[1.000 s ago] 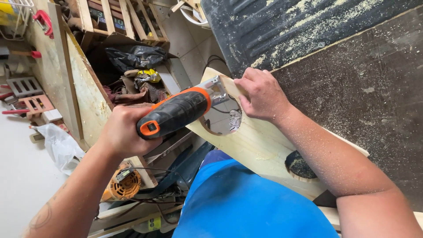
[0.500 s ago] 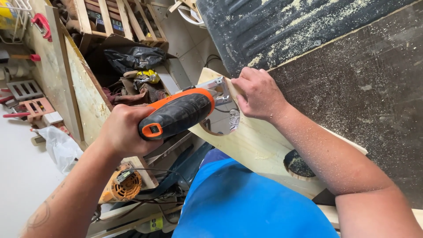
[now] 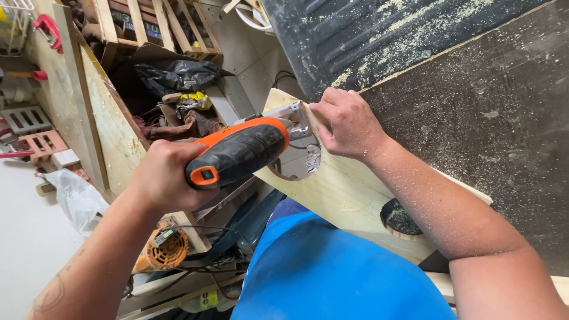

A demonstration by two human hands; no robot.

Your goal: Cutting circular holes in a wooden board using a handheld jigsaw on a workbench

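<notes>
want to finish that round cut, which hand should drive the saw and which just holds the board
Left, probably: the left hand already grips the jigsaw at the cutout. The right hand presses flat on the board beside the saw, well placed to steady it.

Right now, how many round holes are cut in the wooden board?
2. One hole sits under the saw, near the right hand. The other hole is further along the board, beside the forearm. More may be hidden.

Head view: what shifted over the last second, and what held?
The jigsaw in the left hand edged slightly further along the round cut in the pale board. The right hand still presses the board near the saw's shoe. Both grips are unchanged.
</notes>
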